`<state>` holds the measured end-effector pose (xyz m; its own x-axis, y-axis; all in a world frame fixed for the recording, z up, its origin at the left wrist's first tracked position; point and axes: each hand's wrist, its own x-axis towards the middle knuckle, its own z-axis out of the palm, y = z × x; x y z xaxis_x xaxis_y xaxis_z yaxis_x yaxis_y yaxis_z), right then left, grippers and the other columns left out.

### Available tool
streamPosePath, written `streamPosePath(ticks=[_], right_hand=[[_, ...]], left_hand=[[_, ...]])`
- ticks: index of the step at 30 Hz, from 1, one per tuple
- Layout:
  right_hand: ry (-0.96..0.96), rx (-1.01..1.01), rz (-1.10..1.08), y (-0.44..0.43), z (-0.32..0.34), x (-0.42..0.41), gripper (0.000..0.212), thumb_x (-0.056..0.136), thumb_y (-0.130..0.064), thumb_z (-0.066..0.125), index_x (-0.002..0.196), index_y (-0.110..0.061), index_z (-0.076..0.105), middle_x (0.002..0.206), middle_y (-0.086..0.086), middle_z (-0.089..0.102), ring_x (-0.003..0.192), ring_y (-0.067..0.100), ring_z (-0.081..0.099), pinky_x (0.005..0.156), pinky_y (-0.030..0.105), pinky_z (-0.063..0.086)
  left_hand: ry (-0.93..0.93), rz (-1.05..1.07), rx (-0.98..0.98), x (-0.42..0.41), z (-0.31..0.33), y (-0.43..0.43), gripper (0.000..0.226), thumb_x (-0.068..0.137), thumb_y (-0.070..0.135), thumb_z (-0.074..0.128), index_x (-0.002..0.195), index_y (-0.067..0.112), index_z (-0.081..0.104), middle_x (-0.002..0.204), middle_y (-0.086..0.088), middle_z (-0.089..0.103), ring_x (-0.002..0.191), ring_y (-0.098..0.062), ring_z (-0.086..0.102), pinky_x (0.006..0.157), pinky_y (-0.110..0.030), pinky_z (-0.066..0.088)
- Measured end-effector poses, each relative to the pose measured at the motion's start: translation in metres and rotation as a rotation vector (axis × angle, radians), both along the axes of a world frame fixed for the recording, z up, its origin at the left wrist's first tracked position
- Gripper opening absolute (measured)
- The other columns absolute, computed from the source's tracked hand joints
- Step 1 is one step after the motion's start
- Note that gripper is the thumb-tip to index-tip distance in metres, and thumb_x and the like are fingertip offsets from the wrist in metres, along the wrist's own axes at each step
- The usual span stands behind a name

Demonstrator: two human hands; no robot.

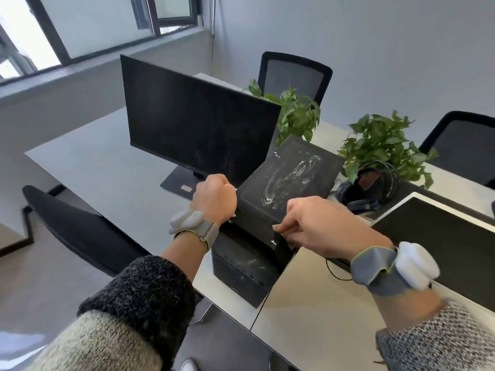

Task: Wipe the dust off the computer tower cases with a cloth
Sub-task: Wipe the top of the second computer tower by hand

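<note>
A black computer tower (292,167) stands on the desk between two monitors. White dust smears streak its top panel. My left hand (214,199) is clenched against the left edge of the tower's top. Small bits of a white cloth (232,216) peek out under its fingers, and the rest of the cloth is hidden in the fist. My right hand (313,223) grips the near edge of the tower's top, thumb above and fingertips curled at the edge. The tower's meshed front (235,271) faces me below both hands.
A dark monitor (198,121) stands just left of the tower, and a second screen (439,234) lies at the right. Behind the tower are two potted plants (385,145) and black headphones (361,191). Office chairs (294,73) ring the light desk (101,167).
</note>
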<state>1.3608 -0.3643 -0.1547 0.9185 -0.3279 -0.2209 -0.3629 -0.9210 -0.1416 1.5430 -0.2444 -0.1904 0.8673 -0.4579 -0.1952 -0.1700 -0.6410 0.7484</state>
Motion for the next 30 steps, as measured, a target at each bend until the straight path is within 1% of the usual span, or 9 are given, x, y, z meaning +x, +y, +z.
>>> streamPosePath(ticks=[4,7,9,12,16,20,23,28,30], right_hand=[[-0.139,0.023,-0.029,0.011,-0.007,0.031,0.020,0.099,-0.056,0.064,0.113,-0.047,0.076,0.102,-0.014,0.057,0.104,0.018,0.065,0.081,0.036,0.052],[-0.150,0.074,-0.051,0.010,-0.006,0.070,0.017,0.093,-0.044,0.071,0.106,-0.052,0.077,0.100,-0.016,0.054,0.106,0.019,0.065,0.078,0.032,0.044],[-0.160,0.079,-0.060,0.010,-0.005,0.094,0.024,0.085,-0.034,0.071,0.101,-0.050,0.077,0.100,-0.015,0.058,0.104,0.024,0.067,0.076,0.034,0.044],[-0.169,0.038,-0.058,0.014,-0.005,0.113,0.025,0.086,-0.026,0.070,0.100,-0.044,0.079,0.106,-0.007,0.066,0.101,0.029,0.068,0.077,0.038,0.051],[-0.159,0.069,-0.025,0.008,-0.008,0.083,0.010,0.092,-0.037,0.068,0.096,-0.040,0.076,0.100,-0.011,0.056,0.098,0.025,0.065,0.076,0.038,0.048],[-0.060,0.007,-0.055,-0.007,-0.006,0.016,0.021,0.094,-0.048,0.065,0.110,-0.040,0.075,0.103,-0.012,0.055,0.106,0.020,0.064,0.086,0.042,0.056],[-0.013,-0.007,-0.064,-0.005,0.004,-0.018,0.017,0.098,-0.045,0.062,0.107,-0.043,0.077,0.102,-0.011,0.054,0.098,0.019,0.065,0.082,0.039,0.056],[-0.074,-0.040,-0.056,0.001,0.004,0.002,0.013,0.098,-0.038,0.065,0.100,-0.041,0.077,0.099,-0.012,0.053,0.094,0.019,0.065,0.077,0.036,0.053],[-0.106,-0.011,-0.061,0.005,0.002,0.025,0.010,0.096,-0.038,0.065,0.093,-0.042,0.075,0.097,-0.012,0.050,0.094,0.022,0.063,0.074,0.035,0.047]], left_hand=[[-0.088,-0.018,0.073,-0.002,0.001,-0.003,0.032,0.082,0.013,0.038,0.087,0.025,0.067,0.102,-0.009,0.064,0.093,-0.036,0.059,0.090,-0.049,0.055],[-0.115,-0.052,0.107,-0.002,0.001,-0.001,0.031,0.083,0.012,0.039,0.088,0.025,0.067,0.101,-0.009,0.063,0.094,-0.037,0.059,0.091,-0.050,0.054],[-0.134,-0.064,0.135,0.000,0.002,-0.002,0.031,0.081,0.015,0.040,0.090,0.026,0.067,0.103,-0.010,0.063,0.095,-0.038,0.059,0.092,-0.050,0.054],[-0.171,-0.096,0.174,0.001,0.005,-0.002,0.030,0.080,0.018,0.041,0.093,0.027,0.067,0.104,-0.008,0.063,0.096,-0.038,0.060,0.090,-0.049,0.055],[-0.240,-0.186,0.203,0.004,0.004,-0.004,0.027,0.083,0.014,0.043,0.092,0.027,0.065,0.104,-0.003,0.061,0.092,-0.032,0.058,0.086,-0.045,0.053],[-0.299,-0.275,0.266,0.011,0.003,-0.009,0.022,0.091,0.015,0.043,0.099,0.023,0.062,0.105,-0.006,0.058,0.087,-0.031,0.055,0.077,-0.042,0.048],[-0.301,-0.329,0.283,0.015,0.008,-0.021,0.021,0.099,0.021,0.039,0.108,0.020,0.059,0.106,-0.009,0.055,0.089,-0.035,0.052,0.078,-0.042,0.043],[-0.303,-0.219,0.324,0.009,0.001,-0.035,0.020,0.096,0.019,0.039,0.105,0.020,0.057,0.097,-0.006,0.050,0.088,-0.035,0.050,0.080,-0.043,0.042],[-0.315,-0.129,0.321,0.008,-0.001,-0.036,0.020,0.095,0.016,0.039,0.104,0.020,0.057,0.094,-0.007,0.049,0.087,-0.035,0.049,0.080,-0.044,0.043]])
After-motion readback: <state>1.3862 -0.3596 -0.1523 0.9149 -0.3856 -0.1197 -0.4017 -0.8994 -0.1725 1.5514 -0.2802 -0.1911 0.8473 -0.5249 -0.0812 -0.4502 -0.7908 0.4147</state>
